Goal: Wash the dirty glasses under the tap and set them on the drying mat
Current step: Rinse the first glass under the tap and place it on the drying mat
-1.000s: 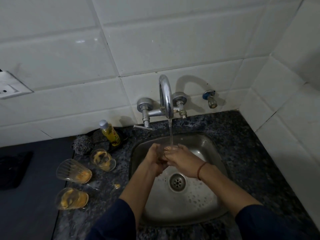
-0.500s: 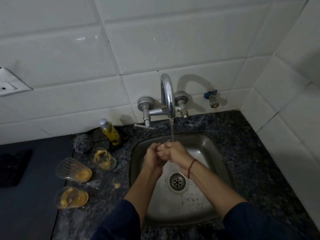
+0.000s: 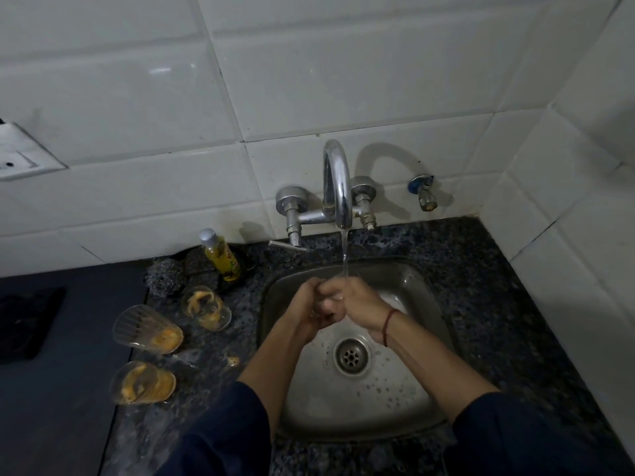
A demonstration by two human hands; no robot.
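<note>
The dark speckled stone counter (image 3: 481,304) wraps round the square stainless steel sink (image 3: 343,407). Far out on my left lies a flat black rectangle (image 3: 27,321), which I take to be the drying mat. The curved chrome tap (image 3: 338,187) is running, and its thin stream lands right on my knuckles.

My left hand (image 3: 305,304) and right hand (image 3: 357,304) are both curled and pressed together over the basin. There may be a glint of clear glass between them, but I cannot tell whether either hand really grips anything.

The three dirty clear tumblers lie on their sides on the counter, left of the sink: a ribbed one (image 3: 144,329), a smeared one nearer me (image 3: 141,383) and a third farther back (image 3: 206,309). The two nearer ones lie roughly crosswise, mouths away from the sink and yellow-stained bases toward it. My left hand is plainly the nearer, so I judge it should make the next reach. The mat sits farther left, beyond them.
</note>
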